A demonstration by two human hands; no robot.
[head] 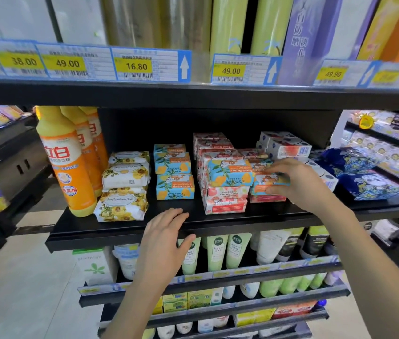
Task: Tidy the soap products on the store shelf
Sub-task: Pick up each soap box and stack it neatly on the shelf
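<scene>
Head view, then: what's your right hand doing?

My right hand pinches a blue goat soap box, fingers above, thumb below. It sits on a pink box, long axis running left-right.

And where should it go?

I'd say the blue stack, well left of it. My left hand, flat on the shelf edge with fingers straight, is nearer that stack.
</scene>
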